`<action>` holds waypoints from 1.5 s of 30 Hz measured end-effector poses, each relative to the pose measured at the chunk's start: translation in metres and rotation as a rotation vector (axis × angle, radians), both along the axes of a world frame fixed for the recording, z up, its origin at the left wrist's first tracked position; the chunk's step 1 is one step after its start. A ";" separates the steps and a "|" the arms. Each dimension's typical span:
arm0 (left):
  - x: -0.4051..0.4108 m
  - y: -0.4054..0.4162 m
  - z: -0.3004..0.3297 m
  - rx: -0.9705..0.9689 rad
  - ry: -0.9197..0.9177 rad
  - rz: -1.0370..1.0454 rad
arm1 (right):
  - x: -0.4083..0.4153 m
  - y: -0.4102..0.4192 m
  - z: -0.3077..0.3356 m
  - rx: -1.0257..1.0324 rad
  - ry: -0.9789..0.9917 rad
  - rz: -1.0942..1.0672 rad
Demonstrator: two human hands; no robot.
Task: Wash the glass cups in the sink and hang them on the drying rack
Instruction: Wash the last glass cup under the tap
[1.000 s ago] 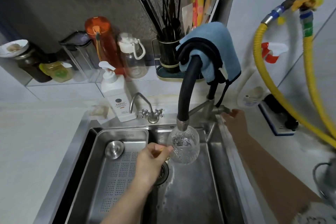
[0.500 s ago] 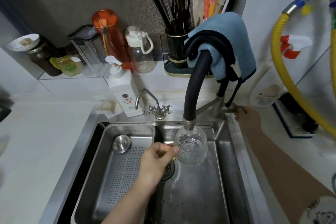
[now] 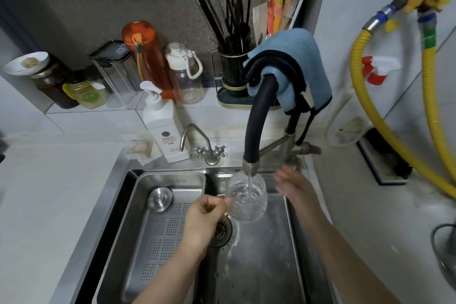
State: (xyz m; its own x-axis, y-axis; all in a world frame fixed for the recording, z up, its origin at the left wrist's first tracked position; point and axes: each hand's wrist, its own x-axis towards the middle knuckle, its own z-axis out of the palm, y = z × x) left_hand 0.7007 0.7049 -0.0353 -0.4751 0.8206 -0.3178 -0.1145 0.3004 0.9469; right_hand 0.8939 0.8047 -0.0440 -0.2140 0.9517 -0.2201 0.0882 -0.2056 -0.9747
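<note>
Right hand [image 3: 293, 186] off tap handle — now spread beside glass cup [image 3: 247, 198]; left hand [image 3: 206, 217] pinches its handle.

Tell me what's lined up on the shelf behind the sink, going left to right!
Dark jar with a small dish on top → yellow-lidded jar → clear box with black lid → orange bottle → clear bottle with white cap → black chopstick holder.

Left hand [image 3: 204, 217] holds glass cup [image 3: 248, 198] under running faucet [image 3: 256, 126].

Left hand [image 3: 206, 215] pinching; right hand [image 3: 294, 186] fingers spread.
</note>
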 end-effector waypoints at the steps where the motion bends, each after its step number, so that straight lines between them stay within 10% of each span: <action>1: -0.002 0.000 0.000 0.003 -0.018 0.006 | -0.005 -0.015 0.006 0.012 -0.021 0.135; 5: -0.002 0.004 0.002 -0.018 -0.043 -0.051 | -0.018 -0.041 0.007 0.034 -0.164 0.395; 20: -0.008 0.000 0.026 0.041 -0.001 -0.471 | -0.022 -0.080 0.036 0.210 -0.092 0.160; 45: -0.013 -0.008 0.009 0.025 0.063 -0.517 | -0.029 -0.089 0.000 0.078 -0.183 0.018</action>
